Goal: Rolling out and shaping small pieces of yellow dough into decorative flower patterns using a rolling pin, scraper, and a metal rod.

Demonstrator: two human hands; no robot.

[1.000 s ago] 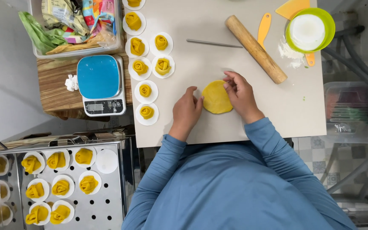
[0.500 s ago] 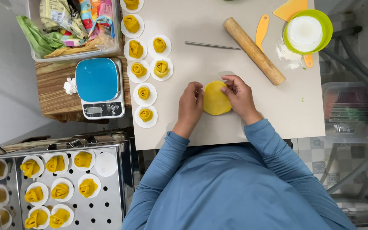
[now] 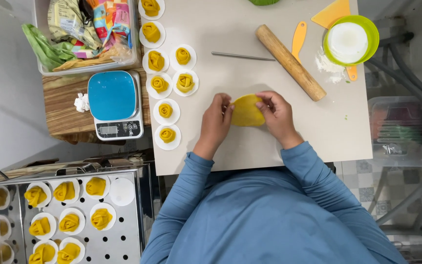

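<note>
Both hands, left hand and right hand, are pinching opposite edges of the yellow dough disc lying between them at frame centre on the table.

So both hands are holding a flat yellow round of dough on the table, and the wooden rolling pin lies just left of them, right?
Not quite. Both hands, left and right, do hold the yellow dough round, but the head view shows the rolling pin lying beyond them, to the right.
</note>
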